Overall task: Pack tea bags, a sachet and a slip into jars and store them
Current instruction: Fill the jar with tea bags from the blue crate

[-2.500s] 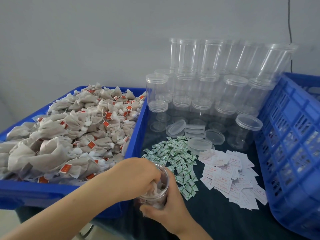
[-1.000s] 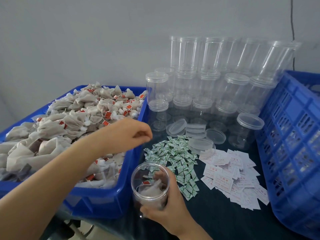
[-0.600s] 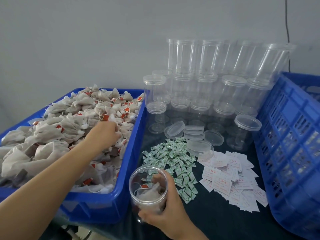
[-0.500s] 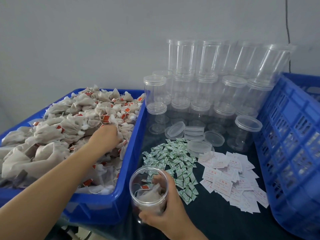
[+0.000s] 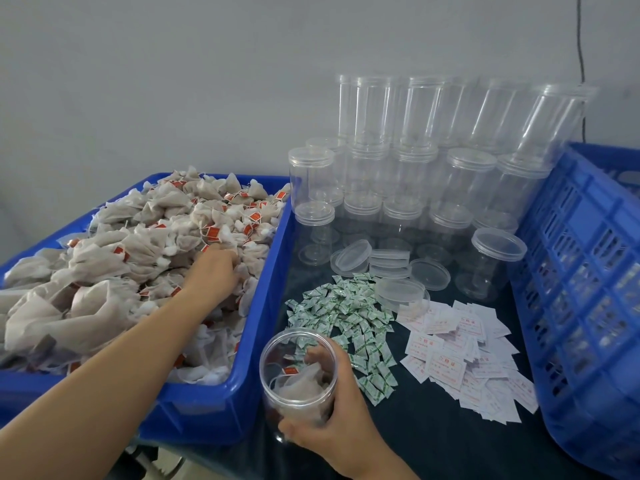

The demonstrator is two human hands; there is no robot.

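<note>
Head view: right hand (image 5: 341,415) grips the lidless jar (image 5: 298,374) upright at near centre, mouth clear for loading. Left hand (image 5: 215,271), fingers curled into the tea bags (image 5: 145,251) in the left bin (image 5: 221,400); grasp unconfirmed.

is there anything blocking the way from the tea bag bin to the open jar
Nothing visible does. The open jar, held by the right hand, sits lidless just past the bin wall. The left hand is already among the tea bags.

Looks like a small packing workshop: blue bin (image 5: 263,341) heaped with tea bags (image 5: 145,244), stacked empty jars (image 5: 433,161) right of it.
</note>
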